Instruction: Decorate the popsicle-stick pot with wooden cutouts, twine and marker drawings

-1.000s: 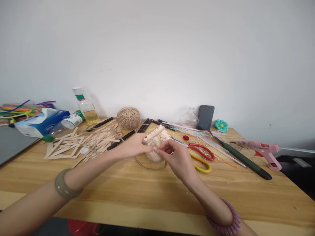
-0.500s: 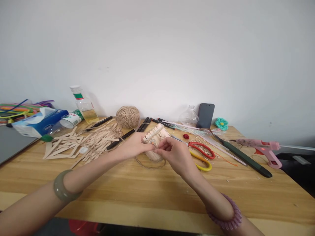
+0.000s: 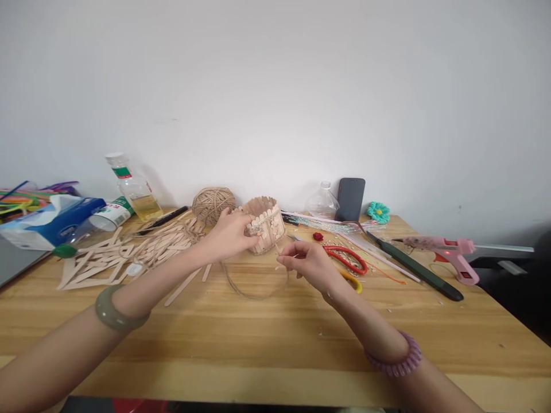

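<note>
A small basket of wooden craft sticks stands upright near the table's middle, its opening showing. My left hand is closed on its left side, fingertips at the rim. Just right of and below the basket, my right hand pinches the twine, thumb and forefinger together. The twine droops in a loop over the tabletop between the two hands. Behind my left hand sits the ball of twine. Red and yellow scissors lie beyond my right hand, partly hidden by it.
Loose craft sticks spread at the left, near a bottle of yellow liquid and a tissue pack. At the right are a phone, a green-handled tool and a pink glue gun.
The basket has turned more upright and shows its opening. My left hand has shifted left and up around it. My right hand has drawn away from the basket with the twine.
</note>
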`<state>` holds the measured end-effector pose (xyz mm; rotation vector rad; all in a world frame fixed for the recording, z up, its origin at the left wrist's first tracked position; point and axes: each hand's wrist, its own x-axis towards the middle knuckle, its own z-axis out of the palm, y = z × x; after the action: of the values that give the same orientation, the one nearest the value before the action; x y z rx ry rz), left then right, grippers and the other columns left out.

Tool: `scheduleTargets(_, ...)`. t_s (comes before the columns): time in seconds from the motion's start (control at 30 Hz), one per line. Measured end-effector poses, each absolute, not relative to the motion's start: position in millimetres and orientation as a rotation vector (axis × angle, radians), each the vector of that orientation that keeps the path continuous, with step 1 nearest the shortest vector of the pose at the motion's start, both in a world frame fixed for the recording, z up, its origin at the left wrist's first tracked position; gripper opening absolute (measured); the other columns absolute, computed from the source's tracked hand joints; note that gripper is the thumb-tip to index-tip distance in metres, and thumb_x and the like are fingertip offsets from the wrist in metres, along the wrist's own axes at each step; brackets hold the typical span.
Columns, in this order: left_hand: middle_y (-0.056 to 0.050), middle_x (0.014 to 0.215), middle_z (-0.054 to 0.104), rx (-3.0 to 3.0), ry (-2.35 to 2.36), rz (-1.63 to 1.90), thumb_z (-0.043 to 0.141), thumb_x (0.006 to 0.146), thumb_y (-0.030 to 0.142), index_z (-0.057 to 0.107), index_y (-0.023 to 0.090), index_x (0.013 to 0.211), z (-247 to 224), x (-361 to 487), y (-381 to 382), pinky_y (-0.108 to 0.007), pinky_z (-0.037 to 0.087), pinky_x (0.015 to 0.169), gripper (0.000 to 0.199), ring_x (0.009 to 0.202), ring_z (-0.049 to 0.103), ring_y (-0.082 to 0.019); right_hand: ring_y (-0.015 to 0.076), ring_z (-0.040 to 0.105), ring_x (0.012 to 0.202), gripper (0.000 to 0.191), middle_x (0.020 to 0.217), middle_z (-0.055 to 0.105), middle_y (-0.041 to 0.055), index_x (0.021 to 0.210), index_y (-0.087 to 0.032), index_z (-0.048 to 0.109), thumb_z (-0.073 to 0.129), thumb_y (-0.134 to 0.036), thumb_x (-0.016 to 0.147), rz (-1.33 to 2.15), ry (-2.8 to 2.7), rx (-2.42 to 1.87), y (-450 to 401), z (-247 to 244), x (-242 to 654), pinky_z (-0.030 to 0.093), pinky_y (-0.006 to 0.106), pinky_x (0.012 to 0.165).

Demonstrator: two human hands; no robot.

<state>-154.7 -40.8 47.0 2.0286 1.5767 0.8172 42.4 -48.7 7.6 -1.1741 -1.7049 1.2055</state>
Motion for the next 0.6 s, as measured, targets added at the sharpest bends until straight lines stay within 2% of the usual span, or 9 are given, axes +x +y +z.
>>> scheduleTargets(0.07,0.000,0.067,0.063,2.001,1.534,0.825,0.060,0.066,0.029,0.063,0.018,0.068,46,-154,-39,-0.044,0.036,0.094,0.012,0.083,0.059,-0.027,0.0103,0.052,0.048,0.010,0.054,0.058,-0.0019,0.061,-0.017,0.062,0.066,-0.026,0.063,1.261,-1.663,-1.186,-45,7,47,0.039,0.021,0.042)
scheduleTargets(0.13,-0.003,0.081,0.069,1.959,1.471,0.837,0.058,0.070,0.031,0.066,0.015,0.083,44,-154,-38,-0.038,0.043,0.086,0.022,0.088,0.061,-0.027,0.0111,0.054,0.052,0.010,0.058,0.059,-0.0013,0.064,-0.018,0.061,0.064,-0.027,0.063,1.286,-1.623,-1.181,-41,7,50,0.041,0.021,0.043)
scheduleTargets(0.2,-0.006,0.095,0.071,1.921,1.408,0.863,0.058,0.072,0.032,0.065,0.013,0.094,41,-154,-39,-0.034,0.045,0.085,0.031,0.095,0.062,-0.026,0.0116,0.055,0.056,0.013,0.062,0.060,-0.0006,0.066,-0.018,0.062,0.064,-0.030,0.064,1.261,-1.606,-1.153,-38,10,51,0.043,0.021,0.046)
scheduleTargets(0.3,-0.008,0.106,0.069,1.878,1.341,0.909,0.061,0.073,0.034,0.063,0.010,0.101,37,-154,-40,-0.031,0.045,0.088,0.037,0.100,0.061,-0.025,0.0125,0.054,0.059,0.016,0.067,0.063,0.0005,0.072,-0.018,0.064,0.062,-0.033,0.069,1.160,-1.635,-1.107,-37,16,47,0.043,0.023,0.049)
scheduleTargets(0.6,-0.005,0.096,0.071,1.772,1.302,1.044,0.065,0.074,0.037,0.063,0.013,0.095,33,-150,-53,-0.030,0.048,0.080,0.033,0.092,0.063,-0.022,0.0143,0.057,0.058,0.009,0.062,0.065,0.0011,0.066,-0.018,0.065,0.060,-0.020,0.074,0.821,-1.813,-1.113,-55,30,26,0.040,0.026,0.056)
